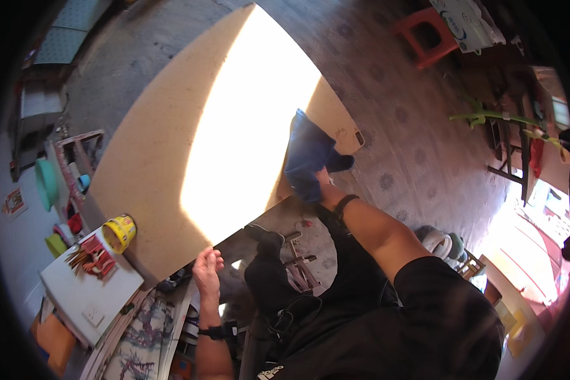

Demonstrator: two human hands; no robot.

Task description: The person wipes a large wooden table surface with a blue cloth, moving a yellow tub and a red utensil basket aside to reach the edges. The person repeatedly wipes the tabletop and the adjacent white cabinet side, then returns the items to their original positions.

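The step seems to be handling the blue cloth (307,155) on the table's (164,145) right part, the right hand's (325,183) hidden grip unclear, the left hand (208,269) loosely curled, empty; moving on calls for steady hold.

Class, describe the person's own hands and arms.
The left hand and right hand show no gloves. A black strap with a small boxy piece circles the left wrist; a dark band circles the right. The right arm has a short black sleeve.
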